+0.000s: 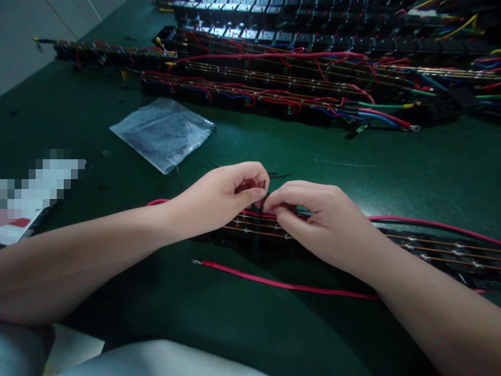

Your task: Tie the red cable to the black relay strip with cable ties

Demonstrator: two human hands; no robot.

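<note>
Left hand (229,192) and right hand (323,214) pinch a black strip (262,206) (white card (47,184) blurred).

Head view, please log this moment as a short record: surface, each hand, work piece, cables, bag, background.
surface: dark green tabletop
left hand: fingertips pinching a thin black strand
right hand: fingertips at the same strand, grip partly hidden
work piece: long black strip with copper-coloured rails, under the hands
cables: red cable along the strip's far side; another red cable nearer the wearer
bag: cloudy plastic bag, beyond the left forearm
background: wired assemblies
</note>
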